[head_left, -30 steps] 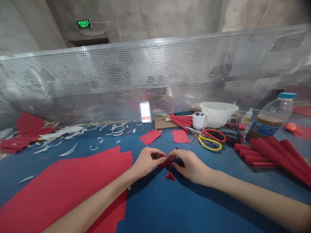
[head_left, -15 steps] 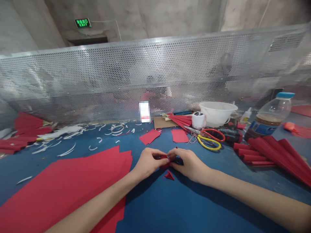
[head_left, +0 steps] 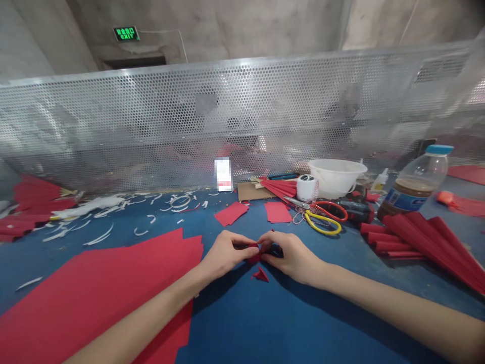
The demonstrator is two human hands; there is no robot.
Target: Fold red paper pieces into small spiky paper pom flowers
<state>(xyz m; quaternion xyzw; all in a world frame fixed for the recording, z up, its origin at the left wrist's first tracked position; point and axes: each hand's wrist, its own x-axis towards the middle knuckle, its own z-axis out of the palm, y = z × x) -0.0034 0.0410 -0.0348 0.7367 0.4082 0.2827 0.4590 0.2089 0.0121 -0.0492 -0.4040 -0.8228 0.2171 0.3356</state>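
My left hand [head_left: 224, 252] and my right hand [head_left: 291, 255] meet at the middle of the blue table [head_left: 265, 323]. Both pinch a small folded piece of red paper [head_left: 256, 252] between thumb and fingertips, low over the tabletop. Much of that piece is hidden by my fingers. A second small folded red piece [head_left: 259, 274] lies on the table just in front of my hands. A stack of large red paper sheets [head_left: 94, 288] lies to the left, under my left forearm.
Red and yellow scissors [head_left: 322, 217], a white thread spool [head_left: 306, 187], a white bowl [head_left: 335, 177] and a drink bottle [head_left: 415, 187] stand at the back right. Folded red fans [head_left: 424, 237] lie right and far left [head_left: 34, 202]. White paper scraps [head_left: 113, 212] litter the back left below a perforated metal screen [head_left: 242, 121].
My hands have stayed together on the small red piece, with the fingers shifting slightly. The view has drifted a little to the right, so everything sits slightly further left.
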